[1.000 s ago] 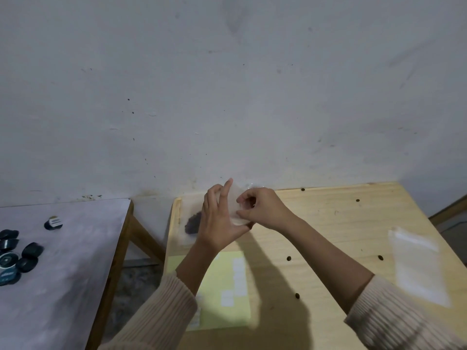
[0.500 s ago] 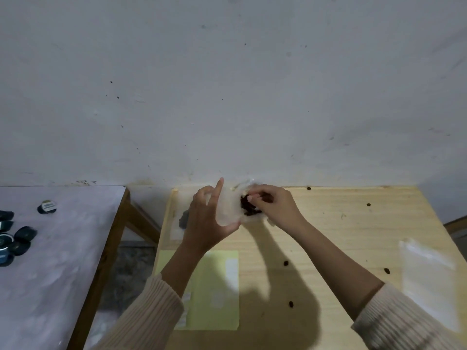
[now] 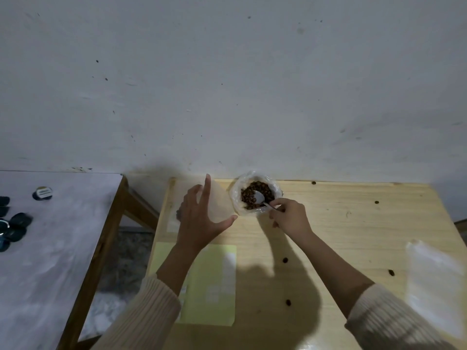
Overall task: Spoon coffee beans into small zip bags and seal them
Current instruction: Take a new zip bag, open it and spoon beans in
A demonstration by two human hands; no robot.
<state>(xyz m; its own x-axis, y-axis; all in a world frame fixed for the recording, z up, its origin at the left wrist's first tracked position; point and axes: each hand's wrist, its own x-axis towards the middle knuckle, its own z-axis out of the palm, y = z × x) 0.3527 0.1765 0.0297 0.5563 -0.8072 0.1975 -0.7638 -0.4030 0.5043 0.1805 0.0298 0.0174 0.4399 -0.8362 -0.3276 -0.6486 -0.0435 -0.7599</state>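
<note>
My left hand (image 3: 199, 218) holds a small clear zip bag (image 3: 219, 202) upright between forefinger and thumb, above the far left part of the wooden table (image 3: 353, 223). Just to its right stands an open plastic bag of coffee beans (image 3: 255, 195) against the wall. My right hand (image 3: 290, 217) grips the handle of a metal spoon (image 3: 260, 198), whose bowl rests on the beans. Behind my left hand lies a filled zip bag (image 3: 177, 213), mostly hidden.
A yellow-green sheet (image 3: 214, 281) lies at the table's front left. A stack of empty clear bags (image 3: 434, 281) lies at the right edge. Loose beans (image 3: 285, 260) dot the tabletop. A second grey table (image 3: 50, 248) to the left carries several dark capsules (image 3: 17, 223).
My hands have parted: the right one left the small bag and took the spoon in the bean bag. The left hand keeps the small bag. The camera tilted, showing the bean bag.
</note>
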